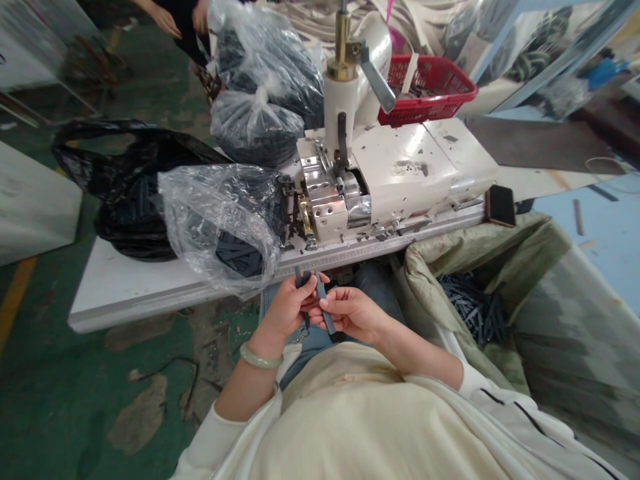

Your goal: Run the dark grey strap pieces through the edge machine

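The head view looks down over a lap in blue denim (380, 288) at two bare hands just below the near edge of a white desk (150, 293). The left hand (286, 312) and right hand (350, 315) sit close together, their fingers (320, 303) pinched on narrow dark grey webbing strips (323, 310), which stay in the lap, off the desk, with a small metal clip (303, 335) dangling below. The work in hand is at the strips themselves, away from the needle. A smooth jade bangle (259, 355) rings the left wrist. Ahead, a cream-painted industrial sewing machine (345, 180) shows chrome plates. Crinkled clear plastic bags (220, 227) bulge with dark strips beside a glossy black bag (130, 193). A red plastic basket (430, 90) sits behind, a phone (501, 205) lies at the desk's corner, and a cloth-lined bin (545, 333) holds a loose heap of strips (473, 310)
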A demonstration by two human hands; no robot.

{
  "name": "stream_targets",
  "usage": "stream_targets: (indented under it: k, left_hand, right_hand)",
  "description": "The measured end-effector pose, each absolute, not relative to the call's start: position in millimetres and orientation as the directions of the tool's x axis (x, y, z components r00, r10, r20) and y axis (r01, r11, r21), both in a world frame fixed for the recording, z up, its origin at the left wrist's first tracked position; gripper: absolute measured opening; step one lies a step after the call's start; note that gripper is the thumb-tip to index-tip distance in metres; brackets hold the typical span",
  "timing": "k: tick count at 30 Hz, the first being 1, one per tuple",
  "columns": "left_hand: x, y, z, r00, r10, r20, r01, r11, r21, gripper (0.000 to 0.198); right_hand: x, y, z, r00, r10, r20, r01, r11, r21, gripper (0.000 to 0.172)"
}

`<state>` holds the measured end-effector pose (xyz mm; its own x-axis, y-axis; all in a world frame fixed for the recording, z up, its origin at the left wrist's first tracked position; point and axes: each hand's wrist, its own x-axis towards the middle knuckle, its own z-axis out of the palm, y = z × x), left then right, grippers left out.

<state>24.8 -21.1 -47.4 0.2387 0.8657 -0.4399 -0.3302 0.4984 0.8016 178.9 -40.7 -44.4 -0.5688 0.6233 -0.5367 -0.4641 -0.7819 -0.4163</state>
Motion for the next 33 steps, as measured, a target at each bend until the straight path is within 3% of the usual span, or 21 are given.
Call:
stream_targets:
  k: [18, 25, 33]
  left_hand:
    - [25.6, -19.0, -42.8, 0.291, 0.869, -0.401, -0.391, 0.491, 0.779, 0.031]
    - [25.7, -17.8, -41.6, 0.195, 0.893, -0.405, -0.411, 0.449, 0.793, 0.028]
    - [20.0, -12.6, -37.3, 0.116, 0.911, -0.395, -0.439, 0.404, 0.802, 0.031]
  right_hand:
    - [183.4, -40.7, -43.8, -0.564, 0.630, -0.534, -0.446, -0.777, -0.445, 0.025]
    - [187.8, -39.4, -41.3, -0.634, 0.593, -0.496, -0.422, -0.803, -0.421, 0.019]
    - [198.2, -34.1, -38.8, -0.746, 0.477, -0.465, -0.373, -0.877, -0.302, 0.061]
